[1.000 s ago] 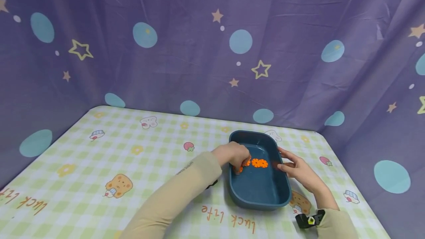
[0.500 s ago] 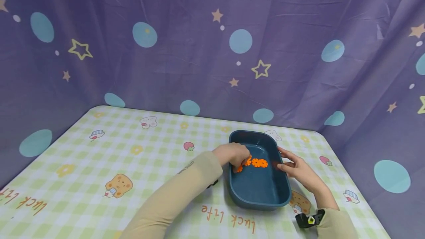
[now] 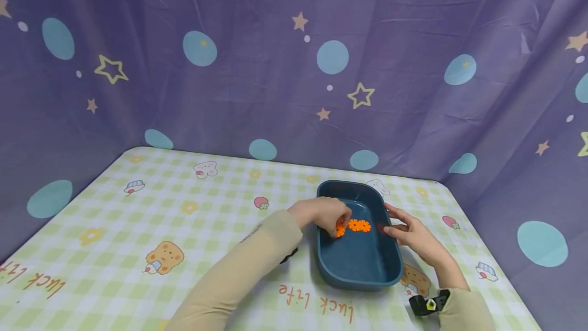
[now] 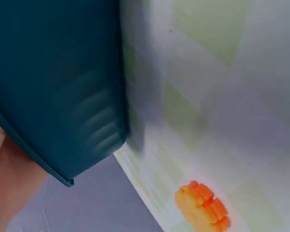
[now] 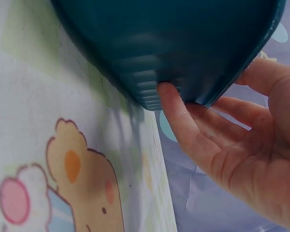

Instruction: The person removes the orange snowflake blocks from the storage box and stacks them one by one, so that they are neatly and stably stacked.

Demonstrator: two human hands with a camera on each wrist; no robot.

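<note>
A dark teal oblong tub [image 3: 360,269] stands on the table. Inside it, two flower-shaped orange carrot slices [image 3: 359,225] lie side by side. My left hand [image 3: 327,214] reaches over the tub's left wall with curled fingers, pinching another orange carrot slice [image 3: 340,230] low in the tub; its fingers partly hide the slice. On the right side my right hand [image 3: 415,236] holds the tub's wall. The right wrist view shows a fingertip [image 5: 168,92] against the ribbed outer wall and the hand at the rim.
In the left wrist view, an orange flower-shaped piece [image 4: 203,208] lies on the checked tablecloth [image 3: 220,213] outside the tub. A purple curtain [image 3: 257,91] with stars and blue spots hangs behind the table and at its sides.
My left hand has shifted slightly right inside the tub, and the slice at its fingers now sits closer to the two lying slices. The right hand and the tub have stayed put.
</note>
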